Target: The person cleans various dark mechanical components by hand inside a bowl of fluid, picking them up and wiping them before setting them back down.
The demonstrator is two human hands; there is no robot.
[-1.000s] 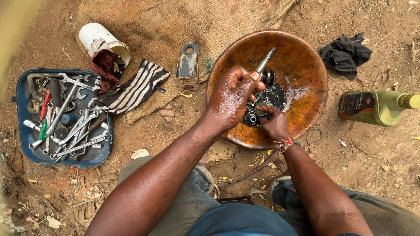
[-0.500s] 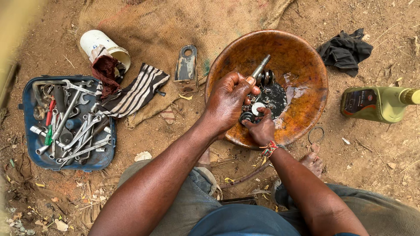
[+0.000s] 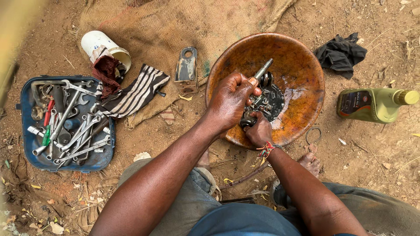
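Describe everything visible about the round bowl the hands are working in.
The bowl is wide, round and shallow, orange-brown with dark mottling, glossy as if wet or oily. It sits on bare dirt, its far-left rim against the burlap sack. A dark pool with small metal parts lies at its bottom. The left hand holds a threaded metal shaft over it; the right hand reaches in at the near rim.

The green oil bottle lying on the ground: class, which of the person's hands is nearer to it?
Right. The right hand works at the near rim of the wooden bowl, on the side toward the oil bottle. The left hand grips the metal shaft farther from it.
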